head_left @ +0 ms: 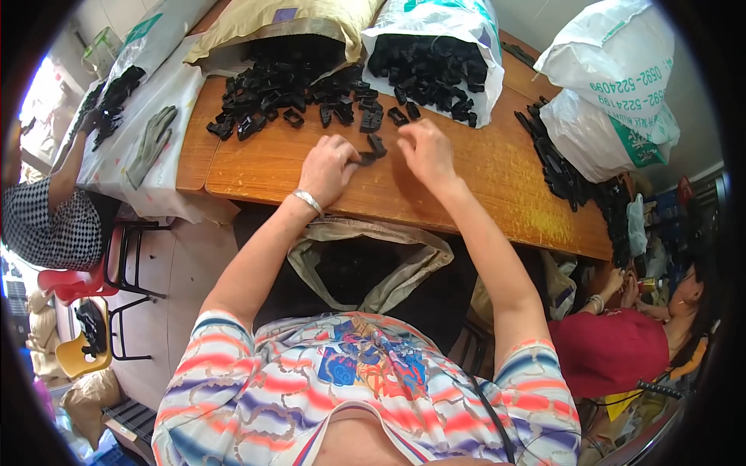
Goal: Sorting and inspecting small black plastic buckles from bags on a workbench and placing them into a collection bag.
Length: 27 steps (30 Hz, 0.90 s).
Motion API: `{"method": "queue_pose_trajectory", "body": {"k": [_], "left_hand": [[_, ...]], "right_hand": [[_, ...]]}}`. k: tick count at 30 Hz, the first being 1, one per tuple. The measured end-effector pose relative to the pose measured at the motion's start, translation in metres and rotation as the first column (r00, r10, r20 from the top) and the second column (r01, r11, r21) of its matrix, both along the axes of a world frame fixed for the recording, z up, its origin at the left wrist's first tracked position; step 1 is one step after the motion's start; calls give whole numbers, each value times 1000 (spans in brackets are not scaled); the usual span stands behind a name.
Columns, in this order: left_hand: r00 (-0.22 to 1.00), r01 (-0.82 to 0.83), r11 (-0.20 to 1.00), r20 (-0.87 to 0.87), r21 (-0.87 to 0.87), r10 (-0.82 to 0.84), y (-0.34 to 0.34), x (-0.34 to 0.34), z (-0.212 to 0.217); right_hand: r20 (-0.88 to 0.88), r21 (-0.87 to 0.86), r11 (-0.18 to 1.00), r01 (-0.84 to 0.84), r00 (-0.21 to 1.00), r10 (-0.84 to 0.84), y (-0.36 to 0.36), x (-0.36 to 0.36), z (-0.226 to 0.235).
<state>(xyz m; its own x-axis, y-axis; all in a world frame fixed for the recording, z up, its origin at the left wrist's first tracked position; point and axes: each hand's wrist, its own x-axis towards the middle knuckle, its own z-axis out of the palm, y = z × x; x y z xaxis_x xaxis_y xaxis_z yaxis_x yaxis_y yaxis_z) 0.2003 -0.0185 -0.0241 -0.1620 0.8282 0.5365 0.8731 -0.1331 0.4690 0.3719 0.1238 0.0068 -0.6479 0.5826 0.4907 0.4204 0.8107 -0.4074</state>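
So the small black plastic part [376, 147] is sitting out on the wooden counter [482, 186], on the near side of the big loose pile [268, 89], pretty much between the two hands. The left hand [330, 167] is the nearer one: its fingers are bunched together and touching the part's lower left end. Whether they're actually pinching it, I can't tell, since the back of the hand hides the grip.

From that hand the part runs off to the right, then its longer stretch points away from the person, tipped slightly left at the far end. Could be one bent piece or two touching, honestly can't tell.

The right hand [427, 155] is just to the right of it, apart from it, fingers curled in. Can't make out if anything's tucked in there. Its fingertips are closer to a couple of loose black pieces [398, 116] below the white bag [497, 46].
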Motion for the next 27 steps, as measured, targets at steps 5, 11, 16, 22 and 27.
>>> {"method": "queue_pose_trajectory", "body": {"k": [5, 11, 16, 22, 27], "left_hand": [[998, 57, 998, 21, 9, -57, -4, 7, -1], [983, 185, 982, 28, -43, -183, -4, 8, 4], [987, 114, 991, 118, -71, -105, -5, 8, 4], [994, 93, 991, 72, -100, -86, -2, 4, 3], [993, 100, 990, 80, -104, -92, 0, 3, 1]], "right_hand": [[162, 2, 959, 282, 947, -278, 59, -27, -10], [279, -37, 949, 313, 915, -291, 80, -33, -14], [66, -210, 946, 247, 969, -238, 53, -4, -22], [-147, -183, 977, -106, 986, 79, -35, 16, -6], [-67, -120, 976, -179, 983, 172, -57, 10, -10]]}}
